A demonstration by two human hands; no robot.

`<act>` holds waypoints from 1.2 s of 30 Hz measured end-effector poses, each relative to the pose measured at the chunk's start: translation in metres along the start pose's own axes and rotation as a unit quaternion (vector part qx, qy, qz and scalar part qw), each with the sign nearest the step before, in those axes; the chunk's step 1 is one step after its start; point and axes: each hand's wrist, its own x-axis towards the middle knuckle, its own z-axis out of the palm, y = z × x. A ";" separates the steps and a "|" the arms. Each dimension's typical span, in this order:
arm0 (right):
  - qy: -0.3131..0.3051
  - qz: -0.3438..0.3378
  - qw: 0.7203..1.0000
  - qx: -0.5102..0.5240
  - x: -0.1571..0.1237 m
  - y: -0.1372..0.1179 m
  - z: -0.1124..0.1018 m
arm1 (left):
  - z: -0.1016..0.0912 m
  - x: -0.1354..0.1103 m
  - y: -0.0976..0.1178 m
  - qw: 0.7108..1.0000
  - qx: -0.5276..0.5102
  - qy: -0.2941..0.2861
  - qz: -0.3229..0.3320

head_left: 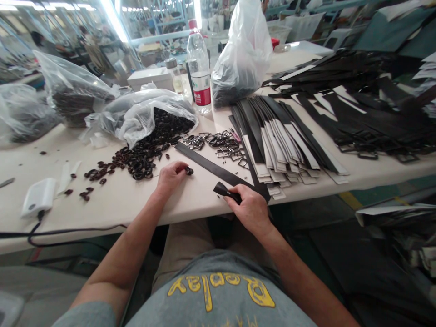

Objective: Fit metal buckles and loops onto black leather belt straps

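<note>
Between the fingertips of my left hand (172, 177) is a small dark ring (189, 171), held just above the table. My right hand (251, 206) is closed around the end of a black strap (223, 190), which is bent into a curl toward the left. Another black strap (211, 165) lies slantwise on the table behind both hands. Left of it spreads a pile of small dark rings (136, 161), spilling from a clear plastic bag (136, 116). Metal buckles (228, 145) lie in a loose heap beyond the strap.
A stack of black straps with white ends (279, 141) stands right of the buckles, with more black straps (354, 109) farther right. A plastic bottle (199, 77) and a full plastic bag (241, 59) stand behind. A white box with a cable (39, 197) sits at left.
</note>
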 end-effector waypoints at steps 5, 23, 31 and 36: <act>0.003 -0.004 1.000 -0.002 0.000 0.000 -0.001 | 0.003 0.000 -0.005 0.990 -0.129 -0.010 -0.052; -0.003 -0.002 1.000 -0.006 0.001 -0.001 -0.001 | -0.005 -0.002 0.004 0.999 -0.014 -0.003 -0.043; -0.004 0.000 1.000 -0.003 0.001 -0.001 -0.002 | -0.009 -0.003 0.004 0.994 -0.074 -0.068 -0.036; -0.008 0.000 1.000 -0.009 0.001 -0.002 -0.003 | -0.003 -0.002 0.011 0.995 -0.075 -0.044 -0.044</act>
